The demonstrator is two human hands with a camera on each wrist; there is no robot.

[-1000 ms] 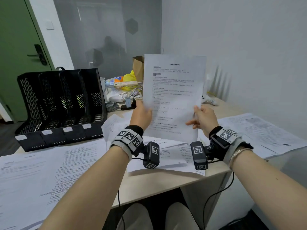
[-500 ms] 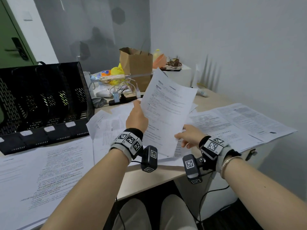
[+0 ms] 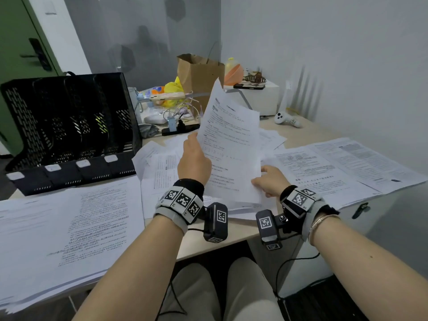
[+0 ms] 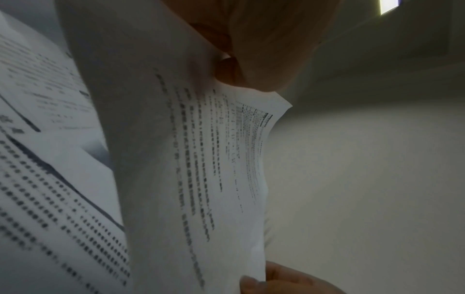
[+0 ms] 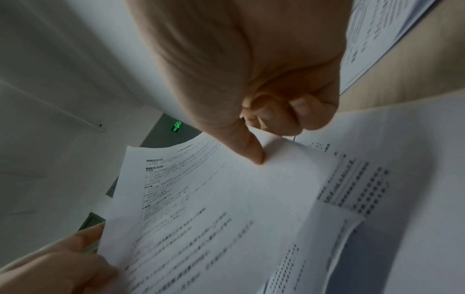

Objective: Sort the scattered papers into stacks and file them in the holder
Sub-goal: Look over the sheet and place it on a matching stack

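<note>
Head view: a printed sheet (image 3: 228, 144) is held tilted above the desk (image 3: 234, 230), its lower part over loose papers (image 3: 159, 172) lying there. The left hand (image 3: 194, 162) grips the sheet's left edge; the right hand (image 3: 268, 180) pinches its lower right edge. A black mesh file holder (image 3: 69, 126) stands at the desk's left rear, well apart from the sheet. A stack of printed pages (image 3: 69, 228) lies in front of the holder, and further pages (image 3: 347, 167) are spread to the right. A brown paper bag (image 3: 199, 75) stands behind the sheet. Left wrist view: the left hand (image 4: 264, 39) clamps the sheet (image 4: 201, 159) between thumb and fingers at its edge; the sheet curves downward, and the right hand's fingertips (image 4: 254, 284) meet its lower corner. Right wrist view: the right hand (image 5: 251, 69) has its thumb pressed on the sheet's (image 5: 214, 199) face, remaining fingers curled behind; the left hand (image 5: 55, 266) holds the opposite edge.
</note>
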